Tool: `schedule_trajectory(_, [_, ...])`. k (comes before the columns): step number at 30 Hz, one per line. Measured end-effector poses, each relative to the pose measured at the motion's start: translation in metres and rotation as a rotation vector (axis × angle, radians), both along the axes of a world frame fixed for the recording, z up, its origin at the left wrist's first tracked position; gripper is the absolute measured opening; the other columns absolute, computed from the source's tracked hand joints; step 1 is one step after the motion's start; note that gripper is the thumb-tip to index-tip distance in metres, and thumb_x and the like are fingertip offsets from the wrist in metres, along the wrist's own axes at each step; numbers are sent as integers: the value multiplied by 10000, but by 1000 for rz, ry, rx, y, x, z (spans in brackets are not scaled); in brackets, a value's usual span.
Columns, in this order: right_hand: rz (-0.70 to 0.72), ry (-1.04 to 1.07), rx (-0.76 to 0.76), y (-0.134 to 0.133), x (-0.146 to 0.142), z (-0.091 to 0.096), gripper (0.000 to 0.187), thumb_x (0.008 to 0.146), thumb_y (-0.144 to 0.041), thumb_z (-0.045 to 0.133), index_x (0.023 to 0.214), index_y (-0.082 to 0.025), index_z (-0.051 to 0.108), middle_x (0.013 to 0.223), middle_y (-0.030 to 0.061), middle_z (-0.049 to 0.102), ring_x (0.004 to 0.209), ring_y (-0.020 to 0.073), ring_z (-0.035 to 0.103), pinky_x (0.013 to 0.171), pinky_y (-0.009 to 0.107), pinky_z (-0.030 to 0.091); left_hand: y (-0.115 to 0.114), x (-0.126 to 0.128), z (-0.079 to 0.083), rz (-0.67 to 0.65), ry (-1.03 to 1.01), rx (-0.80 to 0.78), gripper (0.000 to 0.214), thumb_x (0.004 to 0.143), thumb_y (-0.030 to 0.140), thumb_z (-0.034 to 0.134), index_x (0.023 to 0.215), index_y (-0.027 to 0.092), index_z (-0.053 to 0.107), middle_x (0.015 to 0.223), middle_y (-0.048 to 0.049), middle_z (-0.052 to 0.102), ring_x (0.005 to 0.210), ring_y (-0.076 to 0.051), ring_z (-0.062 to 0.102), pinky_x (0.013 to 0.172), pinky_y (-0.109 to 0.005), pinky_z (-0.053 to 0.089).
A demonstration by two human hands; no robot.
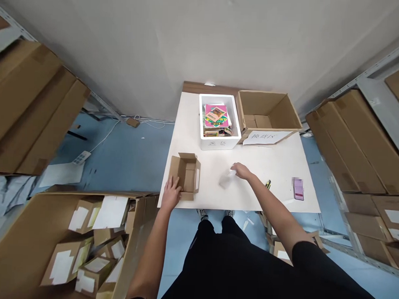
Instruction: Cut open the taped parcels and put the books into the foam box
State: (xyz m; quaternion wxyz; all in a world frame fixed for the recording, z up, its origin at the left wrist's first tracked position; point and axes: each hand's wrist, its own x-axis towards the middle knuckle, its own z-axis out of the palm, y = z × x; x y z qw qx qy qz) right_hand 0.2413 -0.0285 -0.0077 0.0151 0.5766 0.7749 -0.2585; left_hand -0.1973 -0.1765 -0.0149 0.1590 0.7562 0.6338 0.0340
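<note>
A small cardboard box (189, 175) stands on the white table with its top flaps up and nothing visible inside. My left hand (172, 193) grips its near left side, fingers bent over the rim. Right of the box, my right hand (241, 170) is closed on a pale, translucent thing (225, 180) just over the tabletop. Motion smears this thing, so its kind cannot be made out. Beyond my hands, a white foam box (219, 144) holds a pink printed booklet (216, 115) on top of other printed items.
A large open carton (269, 109) with a paper label stands at the back right. A phone (298, 188) and a yellow-black cutter (268, 184) lie on the table's right side. Left of the table, a big carton (23, 230) holds several labelled small boxes. Shelves with cartons flank both sides.
</note>
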Motion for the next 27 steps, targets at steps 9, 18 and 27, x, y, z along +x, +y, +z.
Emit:
schedule_trajectory(9, [-103, -265, -193, -39, -7, -103, 902, 958, -417, 639, 1736, -264, 209, 1809, 147, -45, 1652, 416, -22, 1256, 656, 124, -2, 131, 46, 122, -218, 212, 487, 985, 171, 519, 1449, 264, 632, 1383, -105, 687, 1391, -307, 571, 1215, -474, 453])
schedule_trajectory(18, [-555, -76, 17, -74, 55, -106, 502, 994, -233, 414, 1424, -121, 646, 1525, 216, 573, 1443, 358, 461, 1185, 513, 391, 130, 299, -67, 259, -288, -450, 341, 967, 225, 650, 1304, 180, 647, 1279, -154, 672, 1155, -275, 665, 970, -354, 519])
schedule_trajectory(27, [-588, -53, -37, -118, 81, -79, 835, 955, -247, 395, 1742, -125, 147, 1789, 112, 187, 1662, 334, 92, 1322, 578, 196, 131, 305, -110, 605, -216, -507, 348, 891, 250, 741, 1185, 188, 566, 1296, -182, 650, 1214, -297, 639, 846, -326, 522])
